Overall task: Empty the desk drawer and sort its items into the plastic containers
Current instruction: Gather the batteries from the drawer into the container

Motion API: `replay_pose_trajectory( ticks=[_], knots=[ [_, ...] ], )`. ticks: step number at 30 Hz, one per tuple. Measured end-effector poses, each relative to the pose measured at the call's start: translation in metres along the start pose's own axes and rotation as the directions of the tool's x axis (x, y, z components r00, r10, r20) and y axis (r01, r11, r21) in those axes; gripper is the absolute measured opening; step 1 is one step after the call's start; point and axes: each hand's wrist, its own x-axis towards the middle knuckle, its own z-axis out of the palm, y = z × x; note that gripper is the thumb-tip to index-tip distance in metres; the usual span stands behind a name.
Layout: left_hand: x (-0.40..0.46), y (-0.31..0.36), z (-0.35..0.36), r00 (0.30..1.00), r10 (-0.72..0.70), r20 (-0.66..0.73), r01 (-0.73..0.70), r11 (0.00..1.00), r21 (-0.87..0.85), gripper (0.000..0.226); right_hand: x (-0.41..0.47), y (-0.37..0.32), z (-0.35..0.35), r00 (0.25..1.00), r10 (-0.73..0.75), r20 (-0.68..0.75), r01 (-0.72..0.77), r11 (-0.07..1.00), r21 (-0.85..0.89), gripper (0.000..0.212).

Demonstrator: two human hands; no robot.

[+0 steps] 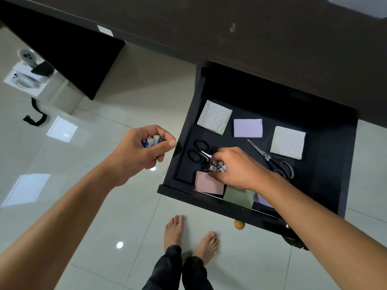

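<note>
The drawer [326, 185] stands pulled out from under the dark worktop [230, 38]. Inside it lie two pairs of scissors: a black-handled pair [198, 151] at the left, partly under the right hand, and a grey-handled pair [270, 159] to the right. Six paper pads show: two patterned pads [214, 117] [288, 142] and a lilac pad [247, 128] toward the back, and a pink pad [208, 183], a green pad [238, 195] and another lilac pad [263, 200], mostly hidden by the forearm, along the front.

The right hand [236, 168] reaches into the drawer, its fingers curled round a cluster of batteries [217, 166]; their count and print cannot be read. The left hand [142, 149] hovers outside the drawer over the floor [94, 206], gripping more batteries [151, 140], at least three, labels illegible.

A round wooden knob [239, 224] sits on the drawer front. Two bare feet [173, 229] stand on the glossy tiles below.
</note>
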Motion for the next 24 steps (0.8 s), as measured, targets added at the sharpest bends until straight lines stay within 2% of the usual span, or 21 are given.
replay_pose_trajectory(
  ticks=[2,7,12,16,20,24],
  knots=[
    [0.001,-0.001,0.002,1.000,-0.005,0.007,0.005,1.000,-0.001,0.019,-0.001,0.000,-0.002,1.000,-0.011,0.004,0.011,1.000,-0.007,0.034],
    [0.004,-0.002,0.004,1.000,-0.004,0.006,0.004,1.000,0.017,0.014,-0.005,0.001,-0.002,1.000,-0.006,-0.014,0.007,0.998,0.060,0.016],
    [0.007,0.000,0.005,1.000,0.000,0.011,0.000,1.000,0.019,0.012,-0.009,0.000,-0.008,0.997,0.076,-0.017,-0.072,0.980,0.185,0.009],
    [0.009,0.003,0.006,1.000,0.003,0.019,-0.004,1.000,0.029,0.012,-0.013,-0.001,-0.014,0.995,0.095,-0.028,-0.084,0.959,0.270,0.012],
    [0.009,0.007,0.007,1.000,0.002,0.026,-0.003,1.000,0.025,0.013,-0.018,-0.008,-0.026,0.995,0.098,-0.015,-0.086,0.928,0.363,0.029],
    [0.009,0.016,0.010,0.999,-0.005,0.044,0.003,1.000,0.031,0.013,-0.026,-0.010,-0.040,0.990,0.144,0.003,-0.129,0.879,0.460,0.023]
  ],
)
